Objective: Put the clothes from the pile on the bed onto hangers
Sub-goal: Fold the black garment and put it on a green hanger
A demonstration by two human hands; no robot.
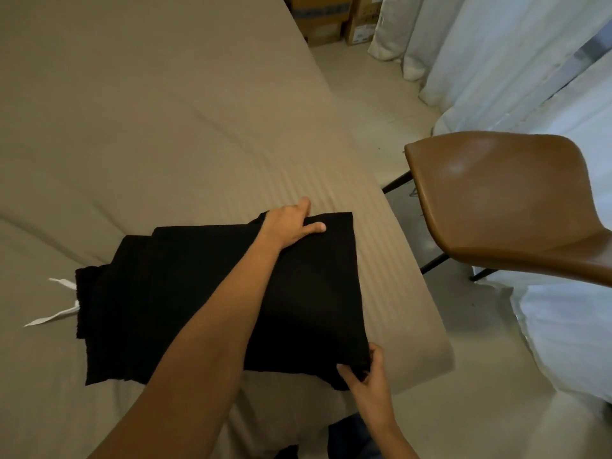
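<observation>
Two bare hands work on one folded black knit garment (205, 293) that lies flat near the right edge of the beige-sheeted bed (149, 127). The left hand (291, 225) reaches across from the lower left, its forearm crossing over the cloth, and grips the far right corner: the thumb lies on top of the fabric, the index finger points past the edge onto the sheet, and the other fingers are curled under the corner. The right hand (366, 372) pinches the near right corner between thumb and fingers, narrowly closed around a small fold of the black material.

The garment appears as several stacked layers, with stepped edges showing on its left side; how many layers cannot be told. Two white ribbon-like strips (58, 301) stick out from under its left edge onto the sheet.

Beside the bed, to the right, stands one brown moulded chair with thin black legs (496, 200), apart from the mattress. White curtains (496, 61) hang along the right side, and a few cardboard boxes (331, 18) sit on the floor at the top.
</observation>
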